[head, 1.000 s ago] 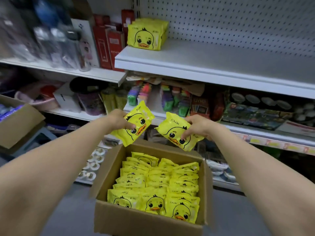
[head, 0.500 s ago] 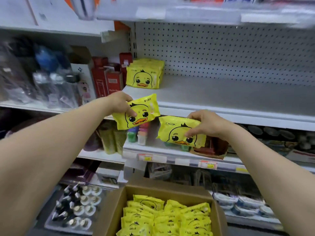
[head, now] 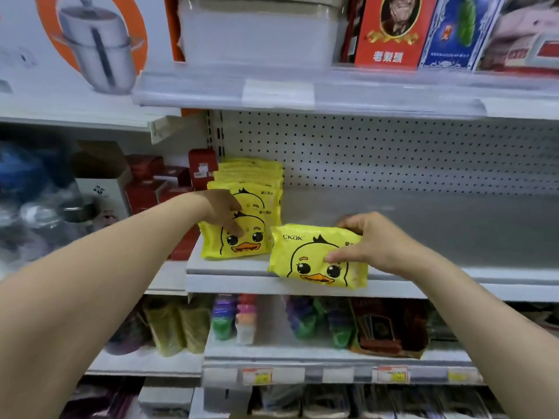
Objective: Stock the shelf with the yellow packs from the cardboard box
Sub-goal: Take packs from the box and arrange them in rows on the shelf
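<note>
Yellow packs [head: 251, 176] stand in a row at the left end of the white shelf [head: 438, 228], and we hold two more. Our left hand [head: 222, 211] grips one pack [head: 242, 241] upright against the front of that row, fingers curled over its top edge, its bottom on the shelf. Our right hand [head: 373, 241] pinches a second pack [head: 311, 264], thumb on the duck face and fingers behind, at the shelf's front lip, just right of the first.

The left hand [head: 222, 211] covers the front pack's [head: 251, 246] corner, packs behind it [head: 251, 172] show only top edges, and the lower price tags [head: 257, 375] are unreadable.
</note>
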Action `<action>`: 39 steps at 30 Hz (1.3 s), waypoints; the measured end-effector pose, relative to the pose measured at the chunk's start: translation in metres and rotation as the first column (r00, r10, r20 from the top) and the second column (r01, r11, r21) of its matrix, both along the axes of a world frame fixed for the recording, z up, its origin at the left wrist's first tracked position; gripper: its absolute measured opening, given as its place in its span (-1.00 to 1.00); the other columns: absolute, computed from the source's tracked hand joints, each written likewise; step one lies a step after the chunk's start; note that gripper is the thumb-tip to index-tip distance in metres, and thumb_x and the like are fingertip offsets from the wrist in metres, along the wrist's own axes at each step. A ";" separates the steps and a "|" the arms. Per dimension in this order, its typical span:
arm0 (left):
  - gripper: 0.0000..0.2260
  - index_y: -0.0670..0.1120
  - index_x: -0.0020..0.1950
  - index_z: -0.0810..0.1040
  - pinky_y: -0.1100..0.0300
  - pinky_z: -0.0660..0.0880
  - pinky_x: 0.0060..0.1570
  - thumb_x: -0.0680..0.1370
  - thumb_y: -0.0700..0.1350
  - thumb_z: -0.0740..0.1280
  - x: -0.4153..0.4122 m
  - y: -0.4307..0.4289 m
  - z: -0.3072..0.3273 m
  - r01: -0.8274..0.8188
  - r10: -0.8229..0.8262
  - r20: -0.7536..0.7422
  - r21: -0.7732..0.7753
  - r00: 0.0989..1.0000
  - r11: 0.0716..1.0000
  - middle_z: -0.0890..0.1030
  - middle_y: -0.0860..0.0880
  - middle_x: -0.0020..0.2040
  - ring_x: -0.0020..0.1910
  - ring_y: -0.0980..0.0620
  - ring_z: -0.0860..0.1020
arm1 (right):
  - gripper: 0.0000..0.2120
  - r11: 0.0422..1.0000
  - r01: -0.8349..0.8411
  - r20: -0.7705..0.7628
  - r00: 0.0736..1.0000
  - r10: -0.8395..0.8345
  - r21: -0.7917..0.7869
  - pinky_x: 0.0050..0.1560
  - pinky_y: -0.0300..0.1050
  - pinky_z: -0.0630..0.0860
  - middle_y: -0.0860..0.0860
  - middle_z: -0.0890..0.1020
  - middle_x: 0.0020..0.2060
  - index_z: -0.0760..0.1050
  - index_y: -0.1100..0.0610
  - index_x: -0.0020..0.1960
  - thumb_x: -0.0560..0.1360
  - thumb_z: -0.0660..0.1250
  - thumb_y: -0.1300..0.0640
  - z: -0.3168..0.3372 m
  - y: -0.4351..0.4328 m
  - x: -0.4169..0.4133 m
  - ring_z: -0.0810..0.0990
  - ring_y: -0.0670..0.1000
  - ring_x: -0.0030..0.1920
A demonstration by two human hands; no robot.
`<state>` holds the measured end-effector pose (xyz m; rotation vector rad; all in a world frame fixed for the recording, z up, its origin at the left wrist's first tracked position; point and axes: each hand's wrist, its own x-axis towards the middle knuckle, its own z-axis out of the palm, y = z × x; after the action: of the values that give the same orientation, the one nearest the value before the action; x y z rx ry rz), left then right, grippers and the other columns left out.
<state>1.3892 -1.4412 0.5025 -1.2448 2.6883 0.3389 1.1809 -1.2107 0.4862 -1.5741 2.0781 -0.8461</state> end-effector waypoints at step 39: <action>-0.74 -0.06 -0.16 0.48 0.19 0.32 -0.28 0.38 -0.08 0.57 -0.089 0.085 -0.028 0.057 0.083 -0.647 0.193 0.758 0.979 0.50 0.02 -0.25 -0.29 0.05 0.43 | -0.48 0.972 -0.207 0.271 0.935 0.229 -0.108 0.12 0.05 0.60 -0.06 0.64 0.10 0.53 -0.19 0.11 0.20 0.61 -0.13 -0.038 -0.046 -0.090 0.66 0.03 0.07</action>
<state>1.3001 -1.3566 0.4748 -1.2513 3.0710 1.2329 1.0910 -1.2565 0.4486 -1.5837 1.6556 -1.0133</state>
